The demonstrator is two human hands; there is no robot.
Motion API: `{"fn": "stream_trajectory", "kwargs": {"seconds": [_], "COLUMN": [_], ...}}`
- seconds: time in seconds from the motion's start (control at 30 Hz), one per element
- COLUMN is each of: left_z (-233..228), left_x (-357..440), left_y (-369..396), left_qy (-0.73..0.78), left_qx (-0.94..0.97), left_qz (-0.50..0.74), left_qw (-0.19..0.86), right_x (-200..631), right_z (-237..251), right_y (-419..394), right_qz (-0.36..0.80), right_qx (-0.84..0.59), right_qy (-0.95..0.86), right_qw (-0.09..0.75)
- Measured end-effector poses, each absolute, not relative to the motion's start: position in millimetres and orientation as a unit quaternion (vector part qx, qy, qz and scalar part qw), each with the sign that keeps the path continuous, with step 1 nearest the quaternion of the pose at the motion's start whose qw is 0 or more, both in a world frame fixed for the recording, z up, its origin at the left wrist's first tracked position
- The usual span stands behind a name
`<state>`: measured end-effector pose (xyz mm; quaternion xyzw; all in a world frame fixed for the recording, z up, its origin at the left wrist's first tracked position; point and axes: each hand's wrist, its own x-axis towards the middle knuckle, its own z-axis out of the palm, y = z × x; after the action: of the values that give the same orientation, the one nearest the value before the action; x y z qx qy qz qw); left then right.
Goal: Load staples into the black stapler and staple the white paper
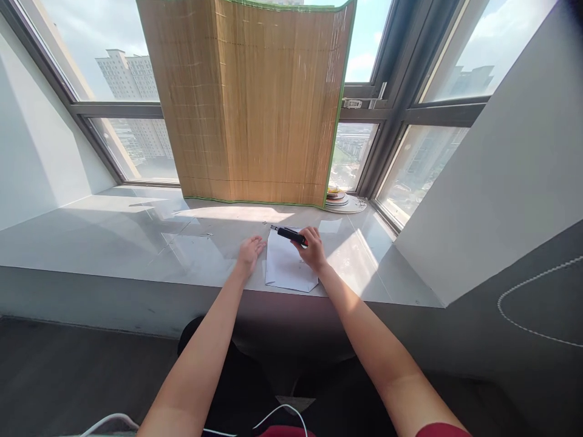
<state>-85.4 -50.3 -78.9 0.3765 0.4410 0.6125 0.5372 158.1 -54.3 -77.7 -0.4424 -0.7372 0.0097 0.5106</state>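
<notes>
Where both forearms rise from the bottom edge toward the middle of the frame, we see two bare hands working at a pale grey window ledge point(136, 243). Our right hand point(313, 249) is curled around a black utility knife point(289, 234), thumb and fingers pressed together on its rear end; a touch of red shows at the grip, and the blade end points toward the upper left. This hand rests on a sheet of white paper point(288, 267), which lies flat on the ledge just right of frame centre, its near edge reaching the ledge's front lip. Our left hand point(250, 251) lies just left of the sheet, fingers loosely together and extended, holding nothing; whether it touches the paper's edge we cannot tell. Behind the paper, filling the upper centre, a bamboo mat point(255, 103) edged in green stands upright against the window frame point(392, 109). At its lower right corner, a small stack of plates point(342, 200) sits on the ledge, well apart from both hands.
</notes>
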Motion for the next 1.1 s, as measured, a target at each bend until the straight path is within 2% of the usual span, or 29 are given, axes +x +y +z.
{"fn": "stream_trajectory", "kwargs": {"seconds": [0.2, 0.53, 0.7, 0.87, 0.97, 1.1], "left_z": [-78.3, -77.3, -77.3, -79.7, -80.9, -79.5], "left_x": [-87.5, -86.7, -85.9, -82.9, -79.6, -76.6], "left_y": [-54.7, -54.4, -56.1, -58.6, -61.8, -67.6], "left_qy": [0.381, 0.379, 0.383, 0.395, 0.413, 0.439], "left_qx": [0.32, 0.303, 0.305, 0.349, 0.415, 0.499], "left_qz": [0.586, 0.603, 0.598, 0.585, 0.559, 0.509], "left_qw": [0.64, 0.634, 0.635, 0.617, 0.588, 0.547], "right_x": [151.5, 148.2, 150.4, 154.3, 160.2, 167.2], "right_z": [-73.7, -75.7, -74.1, -73.7, -77.1, -83.6], "right_y": [-62.8, -63.0, -64.9, -59.2, -50.4, -41.3], "right_qz": [-0.027, -0.047, -0.053, -0.016, 0.052, 0.145], "right_qx": [-0.354, -0.326, -0.373, -0.482, -0.551, -0.599], "right_qy": [-0.833, -0.867, -0.839, -0.723, -0.644, -0.605], "right_qw": [0.424, 0.373, 0.393, 0.494, 0.528, 0.504]}}
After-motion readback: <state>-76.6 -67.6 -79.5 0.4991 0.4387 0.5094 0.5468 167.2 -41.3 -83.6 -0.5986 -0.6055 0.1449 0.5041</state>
